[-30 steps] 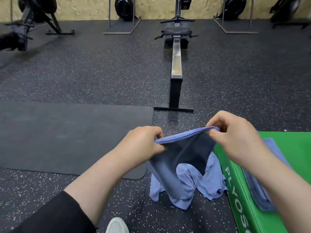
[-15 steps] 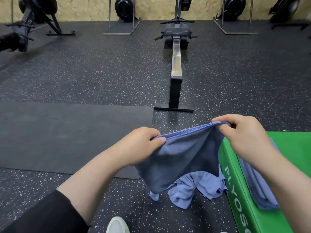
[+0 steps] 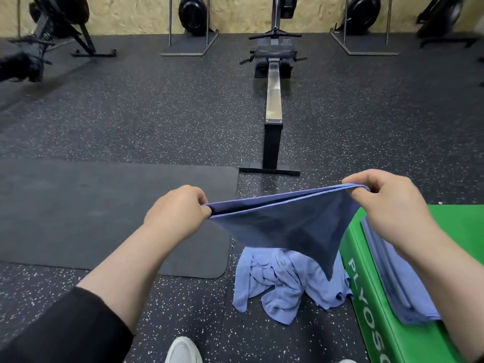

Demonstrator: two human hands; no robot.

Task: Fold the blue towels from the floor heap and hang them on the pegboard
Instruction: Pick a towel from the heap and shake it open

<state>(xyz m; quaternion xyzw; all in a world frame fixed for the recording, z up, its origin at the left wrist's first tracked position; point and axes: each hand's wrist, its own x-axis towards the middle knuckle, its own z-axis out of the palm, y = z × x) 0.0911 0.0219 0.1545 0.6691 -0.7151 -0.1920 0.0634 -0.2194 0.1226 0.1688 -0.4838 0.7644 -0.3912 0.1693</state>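
A blue towel (image 3: 285, 226) is stretched in the air between my hands, doubled over so two edges run along its top. My left hand (image 3: 178, 213) pinches its left end and my right hand (image 3: 385, 203) pinches its right end. Its lower part hangs down to a point. Below it, a crumpled heap of lighter blue towels (image 3: 285, 286) lies on the floor. A stack of folded blue towels (image 3: 398, 286) rests on top of the green plyo box (image 3: 366, 292) at the right. No pegboard is in view.
A black mat (image 3: 104, 213) lies on the speckled rubber floor at the left. A rowing machine (image 3: 272, 100) runs away from me straight ahead. More gym machines stand along the far wall. My white shoe (image 3: 183, 349) shows at the bottom.
My hands have moved apart, pulling the towel taut and wide. The hanging part has lifted off the heap, and my right hand has shifted right over the box.
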